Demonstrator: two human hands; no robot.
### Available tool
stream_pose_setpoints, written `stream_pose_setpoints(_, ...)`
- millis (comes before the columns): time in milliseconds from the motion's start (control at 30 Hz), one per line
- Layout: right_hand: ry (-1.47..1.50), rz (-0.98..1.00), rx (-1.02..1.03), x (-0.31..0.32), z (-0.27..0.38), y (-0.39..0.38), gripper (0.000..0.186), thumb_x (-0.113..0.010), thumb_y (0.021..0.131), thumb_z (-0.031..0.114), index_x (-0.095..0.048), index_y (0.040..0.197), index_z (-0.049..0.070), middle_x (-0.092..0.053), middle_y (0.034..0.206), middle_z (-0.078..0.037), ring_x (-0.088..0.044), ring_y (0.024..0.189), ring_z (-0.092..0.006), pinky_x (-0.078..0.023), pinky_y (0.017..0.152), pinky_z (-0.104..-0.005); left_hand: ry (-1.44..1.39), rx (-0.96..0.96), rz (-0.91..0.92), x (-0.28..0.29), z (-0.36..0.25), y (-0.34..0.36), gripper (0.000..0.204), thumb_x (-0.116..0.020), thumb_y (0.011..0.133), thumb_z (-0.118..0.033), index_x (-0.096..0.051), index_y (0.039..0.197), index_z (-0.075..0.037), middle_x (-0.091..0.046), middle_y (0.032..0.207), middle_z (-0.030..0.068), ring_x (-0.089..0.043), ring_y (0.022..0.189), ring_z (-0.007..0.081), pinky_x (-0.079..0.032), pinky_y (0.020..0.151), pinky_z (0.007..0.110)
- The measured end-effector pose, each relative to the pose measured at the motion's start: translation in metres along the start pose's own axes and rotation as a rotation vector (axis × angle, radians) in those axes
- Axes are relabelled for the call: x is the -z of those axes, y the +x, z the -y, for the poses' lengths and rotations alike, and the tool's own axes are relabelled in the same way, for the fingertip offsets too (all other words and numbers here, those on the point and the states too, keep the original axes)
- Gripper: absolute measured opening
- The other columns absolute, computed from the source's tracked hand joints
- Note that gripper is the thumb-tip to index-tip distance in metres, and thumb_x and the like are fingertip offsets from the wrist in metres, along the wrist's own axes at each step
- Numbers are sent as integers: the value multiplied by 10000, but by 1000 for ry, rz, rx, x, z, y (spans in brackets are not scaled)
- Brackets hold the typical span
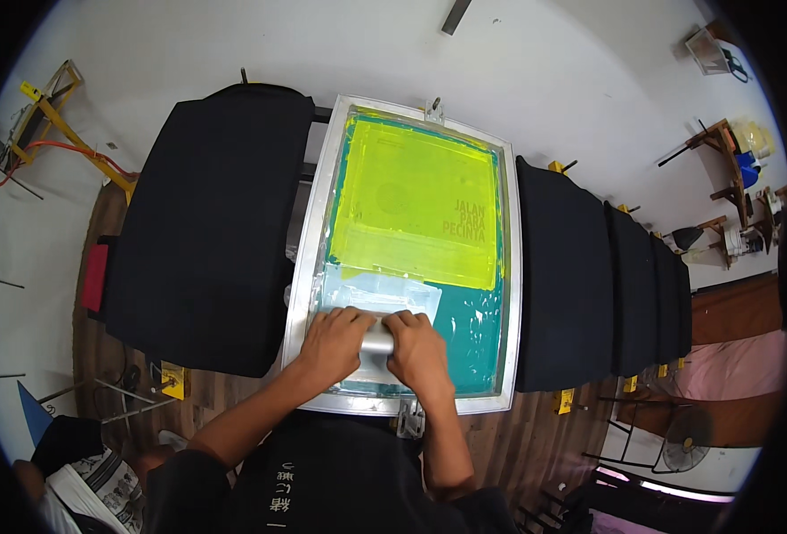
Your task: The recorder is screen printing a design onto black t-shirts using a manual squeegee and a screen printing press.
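Note:
A screen-printing frame (pixel 308 240) with a silver metal rim lies in front of me, its mesh yellow-green in the upper part and teal at the lower right. My left hand (pixel 333 343) and my right hand (pixel 418 349) both grip a squeegee by its grey round handle (pixel 377 340), near the lower edge of the screen. A pale smear of white ink (pixel 377 292) lies on the mesh just above my hands. The squeegee blade is hidden under my fingers.
Black garments cover platens on both sides: a wide one (pixel 206 222) on the left, several in a row (pixel 580 285) on the right. A standing fan (pixel 687 449) is at the lower right. Shelves (pixel 731 169) hang on the white wall. Another person (pixel 82 481) crouches at the lower left.

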State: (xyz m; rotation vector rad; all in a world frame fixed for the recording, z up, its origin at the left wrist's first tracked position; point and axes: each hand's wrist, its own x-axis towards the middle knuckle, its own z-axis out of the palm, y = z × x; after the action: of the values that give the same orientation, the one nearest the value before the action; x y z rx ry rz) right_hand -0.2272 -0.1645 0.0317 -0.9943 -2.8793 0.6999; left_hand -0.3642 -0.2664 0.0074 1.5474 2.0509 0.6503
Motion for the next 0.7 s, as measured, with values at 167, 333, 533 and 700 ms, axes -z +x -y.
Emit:
stream_pose_setpoints(167,18,-19,24,-32,10,-54,637,-710,571,-38,-558,1186,29,-558,1203,-157,-528,1050,-405,-519,853,-457,214,-120,10,-25,-3,-56,576,-677,672,11,-582,1237,-48,-550,1278,149,-498,1202,318,-409,968,445)
stream_pose_setpoints(333,119,139,50,-22,20,-88,695,-726,559,-24,-570,1236,1,-586,1218,-178,-540,1074,-398,-495,911,-450,142,-192,117,-15,-10,-89,506,-699,724,-106,-597,1214,-35,-578,1203,165,-543,1118,319,-405,931,449)
stream_pose_setpoints(533,16,75,60,10,6,-13,479,-691,607,-6,-681,1078,77,-669,1032,-139,-614,929,-377,-541,820,-439,66,-79,70,8,-1,-17,352,-642,754,-58,-662,1106,-75,-646,1020,135,-614,1011,307,-426,875,453)
stream_pose_setpoints(700,9,110,17,7,-16,48,403,-723,633,53,-717,1033,101,-682,1025,-122,-626,951,-352,-556,819,-443,34,-12,104,20,16,41,383,-663,704,10,-674,1081,-58,-667,993,137,-621,967,335,-490,860,479)
